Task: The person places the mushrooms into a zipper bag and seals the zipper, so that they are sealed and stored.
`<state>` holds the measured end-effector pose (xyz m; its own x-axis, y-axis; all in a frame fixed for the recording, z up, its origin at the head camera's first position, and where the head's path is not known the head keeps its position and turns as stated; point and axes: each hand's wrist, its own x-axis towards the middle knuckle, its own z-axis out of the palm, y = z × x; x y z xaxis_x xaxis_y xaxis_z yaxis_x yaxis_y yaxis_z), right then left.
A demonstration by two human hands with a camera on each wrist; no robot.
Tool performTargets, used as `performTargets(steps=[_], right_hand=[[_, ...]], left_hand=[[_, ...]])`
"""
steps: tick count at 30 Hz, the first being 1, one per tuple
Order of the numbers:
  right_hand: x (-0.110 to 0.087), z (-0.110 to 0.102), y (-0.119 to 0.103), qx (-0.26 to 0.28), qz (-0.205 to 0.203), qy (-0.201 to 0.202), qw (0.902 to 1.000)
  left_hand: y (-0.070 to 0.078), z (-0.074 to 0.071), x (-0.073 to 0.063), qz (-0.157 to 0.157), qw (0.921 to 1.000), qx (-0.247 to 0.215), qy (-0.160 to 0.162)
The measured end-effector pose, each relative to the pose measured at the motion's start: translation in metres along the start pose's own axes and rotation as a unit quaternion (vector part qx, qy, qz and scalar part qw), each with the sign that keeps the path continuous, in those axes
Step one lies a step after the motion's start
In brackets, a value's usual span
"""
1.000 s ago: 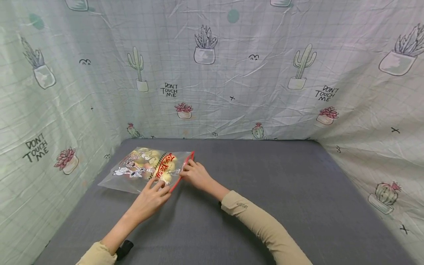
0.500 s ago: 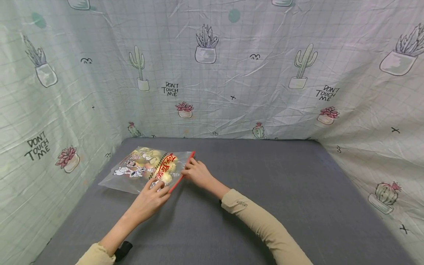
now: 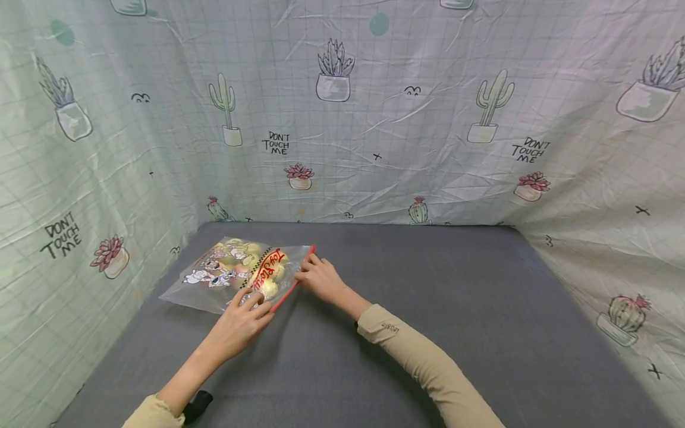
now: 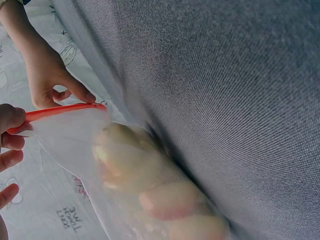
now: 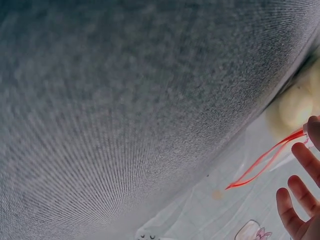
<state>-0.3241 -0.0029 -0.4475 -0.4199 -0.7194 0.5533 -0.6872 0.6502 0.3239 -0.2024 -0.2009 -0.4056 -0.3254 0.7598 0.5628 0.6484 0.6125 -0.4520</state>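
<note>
A clear zip bag (image 3: 200, 297) with cartoon figures and red "Toy Story" lettering lies at the left of the table, its red zip edge (image 3: 289, 291) facing right. Inside are several yellowish, pink-blushed round fruits (image 4: 170, 200). My left hand (image 3: 241, 324) pinches the near end of the zip edge between thumb and fingertips. Farther along that edge, my right hand (image 3: 323, 280) grips it, the other fingers spread apart. In the right wrist view a small white piece (image 5: 305, 128) sits at the right thumb, and beyond it the red strips (image 5: 257, 167) stand parted.
Grey cloth covers the table (image 3: 428, 309). A patterned curtain (image 3: 374, 125) with cactus drawings rises behind and along both sides. A black strap (image 3: 198, 407) shows at the left wrist.
The left fingertips have drawn slightly leftward with the near end of the zip edge. The right hand keeps its hold nearly in the same place, and the bag has hardly moved.
</note>
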Motion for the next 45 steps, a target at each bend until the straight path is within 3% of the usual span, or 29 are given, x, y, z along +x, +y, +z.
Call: performTargets(steps=[15, 34, 45], right_hand=[[-0.0008, 0.0026, 0.0047, 0.006, 0.006, 0.007, 0.9999], [0.0004, 0.0060, 0.0049, 0.013, 0.034, -0.062, 0.9974], [0.0019, 0.0067, 0.0095, 0.038, 0.046, -0.068, 0.9959]], left_hand=[[-0.0002, -0.0006, -0.0020, 0.006, 0.9998, 0.015, -0.013], [0.0012, 0.0010, -0.0039, 0.005, 0.9998, 0.012, -0.012], [-0.0003, -0.0039, -0.0019, 0.010, 0.9996, 0.024, -0.006]])
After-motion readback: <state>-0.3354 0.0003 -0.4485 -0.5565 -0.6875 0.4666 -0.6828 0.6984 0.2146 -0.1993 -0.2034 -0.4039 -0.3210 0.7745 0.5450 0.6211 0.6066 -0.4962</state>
